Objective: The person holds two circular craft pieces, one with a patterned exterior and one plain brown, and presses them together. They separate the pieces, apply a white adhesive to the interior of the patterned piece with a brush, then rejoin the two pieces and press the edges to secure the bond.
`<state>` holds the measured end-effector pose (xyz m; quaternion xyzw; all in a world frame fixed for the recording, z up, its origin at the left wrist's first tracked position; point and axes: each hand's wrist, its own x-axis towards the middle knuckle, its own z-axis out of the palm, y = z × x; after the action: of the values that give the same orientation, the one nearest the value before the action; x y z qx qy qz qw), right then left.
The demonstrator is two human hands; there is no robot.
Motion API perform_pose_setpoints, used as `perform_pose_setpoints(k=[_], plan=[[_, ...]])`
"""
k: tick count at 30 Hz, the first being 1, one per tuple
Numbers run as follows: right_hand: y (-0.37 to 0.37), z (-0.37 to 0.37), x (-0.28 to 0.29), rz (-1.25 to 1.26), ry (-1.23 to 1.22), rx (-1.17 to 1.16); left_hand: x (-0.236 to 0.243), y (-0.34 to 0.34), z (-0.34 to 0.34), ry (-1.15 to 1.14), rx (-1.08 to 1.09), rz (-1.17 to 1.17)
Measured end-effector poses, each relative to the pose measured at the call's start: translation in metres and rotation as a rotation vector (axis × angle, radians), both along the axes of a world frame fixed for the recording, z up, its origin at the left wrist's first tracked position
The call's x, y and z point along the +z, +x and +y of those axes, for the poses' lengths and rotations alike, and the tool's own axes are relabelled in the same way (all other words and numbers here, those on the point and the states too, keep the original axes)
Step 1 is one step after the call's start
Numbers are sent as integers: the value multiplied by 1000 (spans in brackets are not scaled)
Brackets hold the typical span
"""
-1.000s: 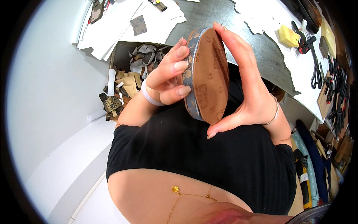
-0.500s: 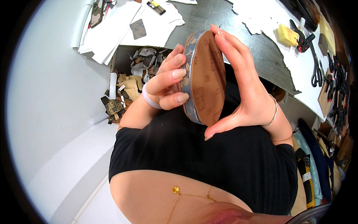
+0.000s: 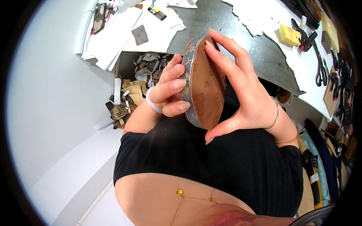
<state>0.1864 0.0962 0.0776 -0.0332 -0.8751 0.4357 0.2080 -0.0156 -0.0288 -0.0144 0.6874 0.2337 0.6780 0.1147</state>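
I hold an oval piece [image 3: 205, 94], upright on edge, with a brown face and a band of blue-grey floral material around its rim, in both hands above my black top. My left hand [image 3: 167, 90] has its fingers curled against the banded left side, its thumb hidden. My right hand [image 3: 247, 96] spans the piece from top to bottom, fingertips on the upper end and upper brown face, thumb by the lower end.
Behind are a grey metal worktop [image 3: 260, 56], white paper sheets [image 3: 154, 34], a phone [image 3: 98, 19], a bin of scraps [image 3: 134, 90], a yellow block [image 3: 289, 35], black scissors [image 3: 320, 75] and several tools [image 3: 337, 86]. Fabric rolls [image 3: 322, 165] stand at right, a wall at left.
The piece sits slightly lower and further left in the picture, and the background has shifted downward. A finger of my right hand now bends onto the upper brown face.
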Motion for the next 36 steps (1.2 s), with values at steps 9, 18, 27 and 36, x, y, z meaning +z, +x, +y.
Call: perform_pose_setpoints(k=[9,18,27,36], plan=[[-1,0,-2,33,-4,-12,-4,2,0,63,127,97],[-2,3,3,8,42,-58,2,-2,15,81,486,267],[-2,27,-16,531,-463,-453,28,14,24,-466,141,-659],[14,33,-22,393,-566,-548,21,5,23,-508,-50,-472]])
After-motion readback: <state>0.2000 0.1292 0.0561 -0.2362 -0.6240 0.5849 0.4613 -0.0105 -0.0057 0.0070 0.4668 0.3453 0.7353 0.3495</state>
